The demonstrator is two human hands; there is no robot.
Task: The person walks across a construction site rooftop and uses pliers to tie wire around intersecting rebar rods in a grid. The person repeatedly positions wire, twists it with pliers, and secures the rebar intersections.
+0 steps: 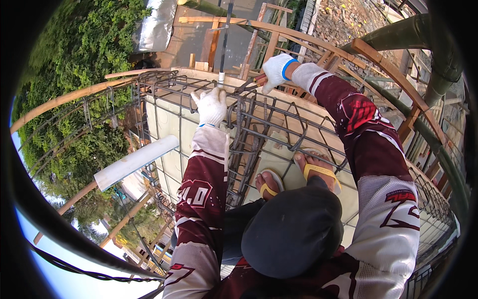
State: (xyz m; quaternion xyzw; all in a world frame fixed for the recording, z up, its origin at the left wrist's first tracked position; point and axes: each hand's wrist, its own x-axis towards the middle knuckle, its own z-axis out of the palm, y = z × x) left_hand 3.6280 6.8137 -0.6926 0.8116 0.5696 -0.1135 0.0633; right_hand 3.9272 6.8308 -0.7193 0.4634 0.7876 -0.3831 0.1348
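Note:
My right hand [277, 73], in a white knit glove with a blue cuff, is closed round the reddish handles of a pair of pincers [246, 88]. The dark jaws point left, at the top of the rebar cage [279, 110]. My left hand [211, 106], gloved in white too, rests on the cage with its fingers curled over a steel bar [185, 105]. Just right of it, several thick bars [241, 124] cross and bunch together. Any tie wire at the jaws is too small to make out.
My sandalled feet [318, 169] stand on pale panels beneath the bars. A white pipe [137, 162] juts out at the left, near trees [74, 74]. Bamboo poles [438, 74] and timber strips [398, 82] surround the right side. A vertical rod [226, 40] rises beyond my left hand.

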